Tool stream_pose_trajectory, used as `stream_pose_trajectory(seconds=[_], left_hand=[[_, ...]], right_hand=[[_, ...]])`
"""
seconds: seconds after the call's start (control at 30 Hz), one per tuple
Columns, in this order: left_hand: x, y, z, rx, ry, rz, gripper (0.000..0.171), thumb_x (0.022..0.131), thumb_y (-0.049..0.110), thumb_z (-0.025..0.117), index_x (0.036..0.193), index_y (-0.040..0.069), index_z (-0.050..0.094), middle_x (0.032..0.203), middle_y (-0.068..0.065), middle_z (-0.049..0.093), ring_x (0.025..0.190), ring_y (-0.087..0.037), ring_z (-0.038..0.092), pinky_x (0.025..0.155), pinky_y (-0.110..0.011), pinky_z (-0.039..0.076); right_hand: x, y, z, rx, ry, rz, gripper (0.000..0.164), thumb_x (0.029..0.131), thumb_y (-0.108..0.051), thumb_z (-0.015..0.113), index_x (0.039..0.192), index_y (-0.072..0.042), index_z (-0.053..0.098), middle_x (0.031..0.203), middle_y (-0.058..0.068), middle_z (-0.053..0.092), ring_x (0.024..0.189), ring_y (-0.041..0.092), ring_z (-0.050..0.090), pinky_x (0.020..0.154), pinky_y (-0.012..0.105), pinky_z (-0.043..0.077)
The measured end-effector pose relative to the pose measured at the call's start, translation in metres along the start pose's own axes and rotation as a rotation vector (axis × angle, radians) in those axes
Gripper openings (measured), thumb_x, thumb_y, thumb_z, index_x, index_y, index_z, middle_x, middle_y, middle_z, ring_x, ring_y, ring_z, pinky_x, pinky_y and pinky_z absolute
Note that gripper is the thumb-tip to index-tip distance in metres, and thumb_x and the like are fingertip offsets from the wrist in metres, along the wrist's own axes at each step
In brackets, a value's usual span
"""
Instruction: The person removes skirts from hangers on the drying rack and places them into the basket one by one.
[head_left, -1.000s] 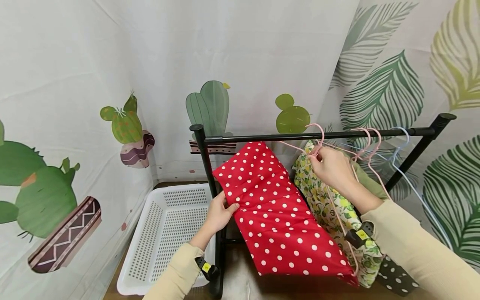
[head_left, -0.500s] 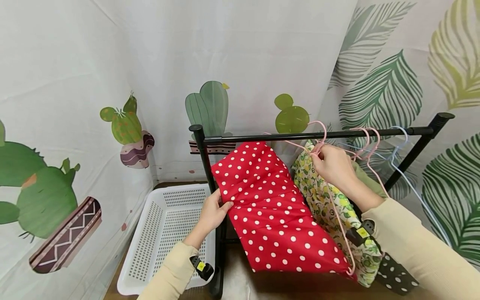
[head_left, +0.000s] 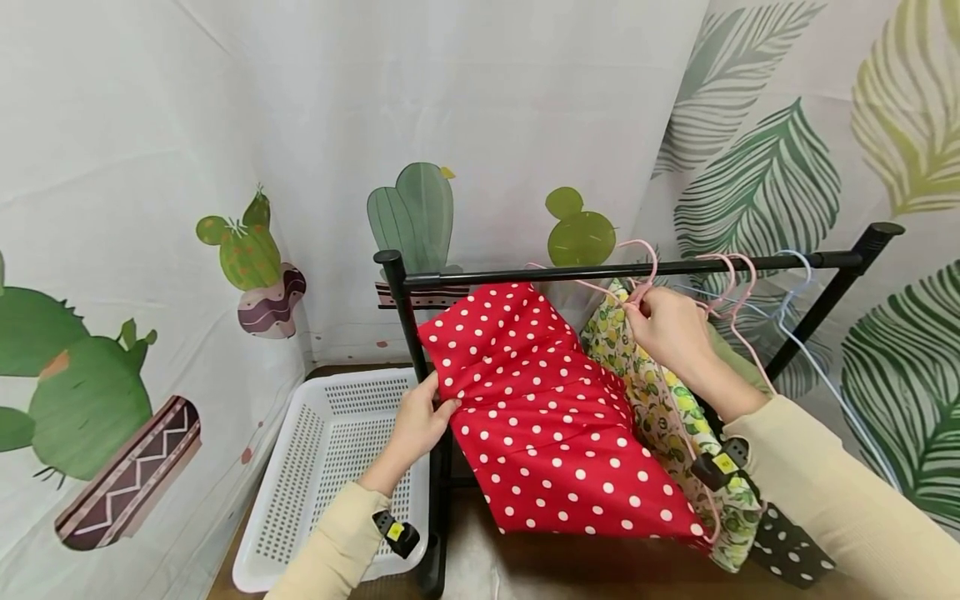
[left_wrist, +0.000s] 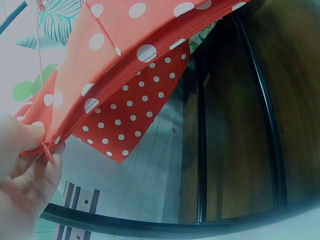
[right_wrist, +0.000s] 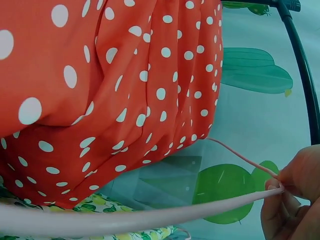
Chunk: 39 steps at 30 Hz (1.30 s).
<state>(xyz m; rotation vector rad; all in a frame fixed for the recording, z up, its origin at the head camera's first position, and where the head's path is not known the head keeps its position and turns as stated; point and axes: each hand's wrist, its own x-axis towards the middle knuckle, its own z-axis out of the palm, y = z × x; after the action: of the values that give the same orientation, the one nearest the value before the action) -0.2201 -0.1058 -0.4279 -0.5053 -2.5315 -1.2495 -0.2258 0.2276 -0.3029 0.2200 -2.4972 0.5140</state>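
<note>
A red cushion cover (head_left: 540,417) with white dots hangs slanted on a pink hanger (head_left: 639,292), whose hook is over the black rail. My right hand (head_left: 675,333) pinches the hanger's neck just under the rail. In the right wrist view, one pink hanger arm (right_wrist: 150,220) runs across in front of the gathered cover. My left hand (head_left: 415,419) grips the cover's left edge beside the rack's upright. Close up in the left wrist view, thumb and fingers pinch the fabric right by a red zipper pull (left_wrist: 48,151). The zipped edge stretches away from that hand.
The black rack's rail (head_left: 517,276) spans the middle. Behind the red cover hang a lemon-print cloth (head_left: 611,342), a green cloth (head_left: 731,354) and a black dotted cloth (head_left: 787,546). Further pink hangers (head_left: 752,287) and a blue hanger (head_left: 786,312) are to the right. A white basket (head_left: 258,533) stands left.
My left hand has shifted a little left, drawing the cover's edge with it. The cover's lower edge has risen slightly and new folds show. The right hand stays at the hanger's neck.
</note>
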Motion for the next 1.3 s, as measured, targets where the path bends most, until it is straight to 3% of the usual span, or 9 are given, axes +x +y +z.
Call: stream_pose_trajectory(seconds=[0.2,0.43,0.87,1.13,1.3], left_hand=[[0.0,0.0,-0.005,0.061,0.02,0.069,0.03,0.08,0.003,0.068,0.108,0.009,0.057,0.083,-0.004,0.068,0.07,-0.01,0.062,0.058,-0.022,0.048],[-0.002,0.0,-0.011,0.064,0.017,0.082,0.028,0.08,0.003,0.068,0.105,0.009,0.057,0.082,-0.004,0.068,0.069,-0.01,0.063,0.058,-0.021,0.05],[-0.004,0.003,-0.019,0.099,0.022,0.109,0.029,0.079,0.003,0.069,0.105,0.009,0.058,0.084,-0.004,0.068,0.071,-0.011,0.063,0.06,-0.021,0.051],[-0.005,0.01,-0.025,0.171,0.035,0.176,0.032,0.077,0.004,0.071,0.105,0.01,0.057,0.089,-0.005,0.067,0.073,-0.012,0.062,0.059,-0.021,0.051],[-0.006,0.01,-0.029,0.177,0.044,0.183,0.032,0.077,0.001,0.071,0.105,0.009,0.057,0.086,-0.004,0.067,0.071,-0.012,0.06,0.057,-0.02,0.05]], right_hand=[[-0.001,0.0,-0.003,0.005,0.003,0.017,0.029,0.089,-0.015,0.053,0.061,-0.007,0.057,0.053,0.005,0.044,0.042,0.017,0.037,0.039,0.028,0.023],[-0.001,0.002,-0.005,-0.014,-0.001,0.033,0.038,0.089,-0.014,0.05,0.052,-0.012,0.041,0.049,0.003,0.04,0.04,0.017,0.036,0.04,0.028,0.023],[0.001,0.009,-0.008,-0.002,-0.049,0.076,0.042,0.091,-0.021,0.053,0.051,-0.012,0.043,0.044,-0.002,0.036,0.039,0.015,0.034,0.039,0.028,0.023],[0.001,0.013,-0.009,-0.011,-0.049,0.083,0.042,0.09,-0.021,0.054,0.051,-0.013,0.042,0.042,-0.002,0.035,0.037,0.015,0.033,0.038,0.027,0.022],[0.001,0.013,-0.01,-0.01,-0.056,0.093,0.043,0.091,-0.021,0.053,0.05,-0.012,0.04,0.042,-0.001,0.036,0.036,0.015,0.033,0.037,0.026,0.021]])
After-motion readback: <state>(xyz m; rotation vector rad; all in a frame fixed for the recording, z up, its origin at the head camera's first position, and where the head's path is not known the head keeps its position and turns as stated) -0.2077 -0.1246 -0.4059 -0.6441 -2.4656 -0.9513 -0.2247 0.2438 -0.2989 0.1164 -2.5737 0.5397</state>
